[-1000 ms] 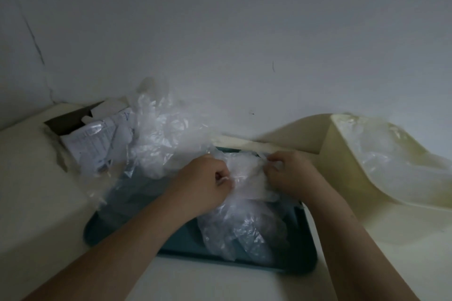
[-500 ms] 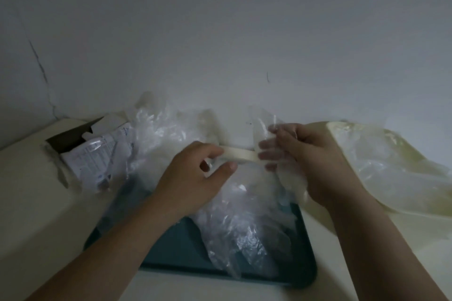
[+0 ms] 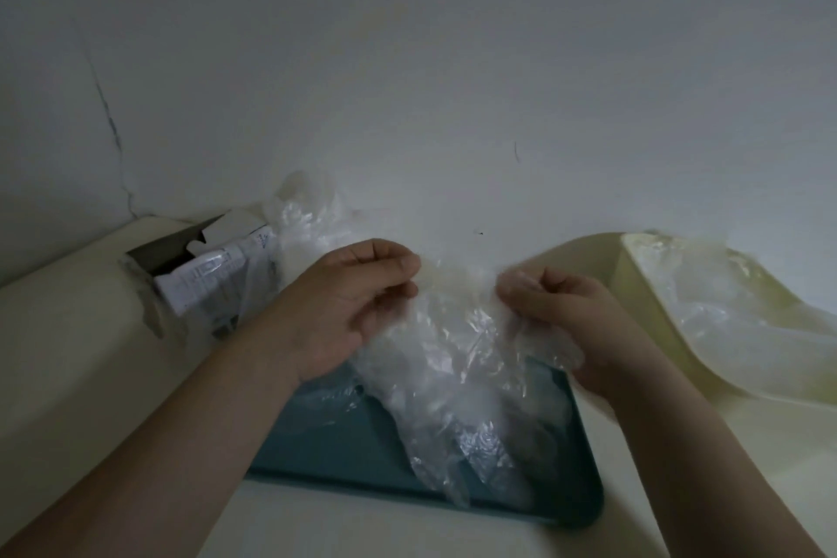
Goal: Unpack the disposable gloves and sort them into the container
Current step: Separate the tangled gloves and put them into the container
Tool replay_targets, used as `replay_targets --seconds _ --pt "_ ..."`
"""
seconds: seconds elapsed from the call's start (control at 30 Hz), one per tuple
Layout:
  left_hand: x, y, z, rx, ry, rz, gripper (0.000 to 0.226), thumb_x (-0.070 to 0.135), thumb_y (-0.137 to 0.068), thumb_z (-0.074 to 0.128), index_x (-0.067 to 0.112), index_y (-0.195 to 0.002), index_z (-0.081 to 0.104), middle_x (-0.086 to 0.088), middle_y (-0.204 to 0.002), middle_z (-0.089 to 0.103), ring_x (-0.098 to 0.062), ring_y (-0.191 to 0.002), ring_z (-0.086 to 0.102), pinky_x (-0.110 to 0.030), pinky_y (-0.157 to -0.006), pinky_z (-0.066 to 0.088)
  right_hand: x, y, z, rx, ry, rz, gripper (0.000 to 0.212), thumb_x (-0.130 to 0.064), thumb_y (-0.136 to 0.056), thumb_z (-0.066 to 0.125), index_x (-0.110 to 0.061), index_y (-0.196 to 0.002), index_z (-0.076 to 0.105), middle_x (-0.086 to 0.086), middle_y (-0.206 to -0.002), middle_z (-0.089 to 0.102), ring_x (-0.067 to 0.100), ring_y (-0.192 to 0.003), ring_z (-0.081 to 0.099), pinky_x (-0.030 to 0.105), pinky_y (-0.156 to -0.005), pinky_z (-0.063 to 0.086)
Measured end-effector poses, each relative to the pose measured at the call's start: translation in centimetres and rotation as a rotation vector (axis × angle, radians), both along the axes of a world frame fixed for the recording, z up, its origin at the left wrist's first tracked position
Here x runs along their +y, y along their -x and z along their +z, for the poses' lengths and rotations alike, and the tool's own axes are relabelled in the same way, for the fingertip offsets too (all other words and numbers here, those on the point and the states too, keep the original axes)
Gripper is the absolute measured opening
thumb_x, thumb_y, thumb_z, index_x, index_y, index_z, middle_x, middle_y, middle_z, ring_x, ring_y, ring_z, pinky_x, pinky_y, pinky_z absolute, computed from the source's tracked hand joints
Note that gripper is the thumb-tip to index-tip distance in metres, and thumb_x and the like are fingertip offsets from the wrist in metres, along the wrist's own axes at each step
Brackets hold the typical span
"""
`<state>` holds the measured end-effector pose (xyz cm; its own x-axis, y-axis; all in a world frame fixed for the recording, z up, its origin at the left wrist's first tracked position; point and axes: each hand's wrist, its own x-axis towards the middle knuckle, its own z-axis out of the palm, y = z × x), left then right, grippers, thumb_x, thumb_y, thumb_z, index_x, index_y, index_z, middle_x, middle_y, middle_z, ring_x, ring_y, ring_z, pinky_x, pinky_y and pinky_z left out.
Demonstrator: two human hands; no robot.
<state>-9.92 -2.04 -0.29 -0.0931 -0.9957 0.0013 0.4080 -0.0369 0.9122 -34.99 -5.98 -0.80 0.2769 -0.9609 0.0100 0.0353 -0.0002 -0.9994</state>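
We hold one clear glove (image 3: 453, 344) stretched between both hands, at the middle of the view. Our left hand (image 3: 348, 308) pinches its top edge between the thumb and curled fingers, so the glove lies at 3 o'clock from that hand. Our right hand (image 3: 561, 317) grips the other end of the same edge with its fingers curled in. There the glove lies at 9 o'clock, and some of the film wraps under that palm at 6 o'clock.

From this edge the glove hangs toward 6 o'clock and crumples over the teal tray (image 3: 326, 439). We cannot tell whether its lowest folds touch the tray.

The cream container (image 3: 647, 285) stands at 3 o'clock from the right hand, just beside it, with clear film (image 3: 733, 313) lying inside. At 10 o'clock from the left hand an open box (image 3: 167, 242) sits against the wall (image 3: 407, 59), and a printed packet (image 3: 208, 281) leans at its mouth. A heap (image 3: 308, 217) of clear plastic rises at 11 o'clock, behind the left hand. Everything rests on a pale counter (image 3: 90, 353).
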Motion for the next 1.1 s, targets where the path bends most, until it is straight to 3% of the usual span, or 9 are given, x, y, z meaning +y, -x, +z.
replay_targets --seconds 0.2,0.4,0.47,0.53,0.6,0.67,0.77,0.97,1.1 --pt "0.1 0.3 -0.1 -0.14 0.157 0.022 0.015 0.003 -0.072 0.08 0.012 -0.08 0.071 -0.004 -0.067 0.062 -0.015 -0.064 0.057 -0.025 -0.067 0.048 -0.6 0.4 -0.3 0.559 0.35 -0.339 0.047 -0.045 -0.093 0.071 -0.024 -0.135 0.063 -0.006 -0.125 0.068 0.012 -0.112 0.066 0.036 -0.094 0.056" --pt "1.2 2.0 -0.2 -0.033 0.257 -0.132 0.02 0.023 -0.082 0.073 0.011 -0.067 0.069 -0.001 -0.052 0.036 -0.015 -0.047 0.038 -0.021 -0.05 0.043 0.7 -1.1 0.2 0.283 0.158 0.273 0.073 -0.061 -0.08 0.078 -0.02 -0.139 0.063 -0.004 -0.133 0.069 0.019 -0.127 0.063 0.05 -0.111 0.048" --pt "1.6 2.4 -0.2 -0.061 0.316 -0.167 0.022 0.027 -0.083 0.07 0.011 -0.068 0.072 -0.001 -0.051 0.038 -0.015 -0.047 0.039 -0.021 -0.049 0.038 0.6 -1.5 -1.0 0.142 0.062 0.446 0.067 -0.047 -0.083 0.08 -0.002 -0.131 0.065 0.016 -0.126 0.07 0.03 -0.116 0.066 0.047 -0.104 0.052" --pt "1.6 2.5 -0.2 -0.092 0.312 -0.126 0.018 0.022 -0.085 0.07 0.012 -0.07 0.074 -0.004 -0.053 0.046 -0.017 -0.05 0.047 -0.023 -0.053 0.042 0.4 -1.7 -1.6 0.076 0.008 0.434 0.047 -0.033 -0.089 0.078 0.007 -0.114 0.07 0.03 -0.105 0.069 0.034 -0.088 0.065 0.038 -0.075 0.053" --pt "0.8 2.2 -0.9 -0.227 0.267 0.036 0.017 0.021 -0.09 0.068 0.015 -0.077 0.077 -0.008 -0.065 0.061 -0.02 -0.062 0.061 -0.029 -0.063 0.051 0.2 -1.6 -1.6 0.091 -0.044 0.311 0.031 -0.023 -0.088 0.077 0.006 -0.099 0.073 0.025 -0.083 0.069 0.028 -0.067 0.058 0.033 -0.06 0.043" --pt "-0.3 1.0 -2.4 -0.713 0.266 0.275 0.006 0.027 -0.094 0.071 0.025 -0.09 0.075 0.007 -0.084 0.07 -0.008 -0.075 0.067 -0.027 -0.073 0.054 -0.3 -1.3 -1.6 0.089 -0.071 0.161 0.029 -0.021 -0.084 0.076 0.005 -0.097 0.074 0.017 -0.077 0.071 0.032 -0.067 0.053 0.042 -0.066 0.044" --pt "-1.0 0.0 -4.9 -1.278 0.256 0.134 0.028 0.04 -0.088 0.078 0.038 -0.113 0.066 0.025 -0.109 0.055 0.002 -0.097 0.059 -0.022 -0.083 0.051 -0.7 -1.1 -1.5 0.171 0.034 -0.027 0.01 -0.017 -0.094 0.074 -0.011 -0.089 0.08 0.01 -0.072 0.069 0.029 -0.069 0.053 0.04 -0.07 0.045" --pt "-1.0 0.4 -6.6 -1.208 0.233 0.038 0.023 0.036 -0.084 0.085 0.03 -0.105 0.077 0.015 -0.096 0.069 -0.001 -0.084 0.065 -0.027 -0.081 0.058 0.3 -1.0 -0.6 0.274 0.136 0.097 0.023 -0.025 -0.092 0.076 -0.003 -0.088 0.079 0.02 -0.085 0.075 0.031 -0.073 0.065 0.052 -0.075 0.057" --pt "-1.2 0.0 -6.3 -1.073 0.213 0.084 0.007 0.025 -0.088 0.082 0.032 -0.09 0.08 0.017 -0.086 0.076 0.0 -0.08 0.071 -0.027 -0.083 0.06 0.4 -0.2 -0.1 0.322 0.187 0.242 0.021 -0.027 -0.093 0.073 -0.009 -0.086 0.082 0.019 -0.082 0.074 0.027 -0.073 0.065 0.039 -0.071 0.056"
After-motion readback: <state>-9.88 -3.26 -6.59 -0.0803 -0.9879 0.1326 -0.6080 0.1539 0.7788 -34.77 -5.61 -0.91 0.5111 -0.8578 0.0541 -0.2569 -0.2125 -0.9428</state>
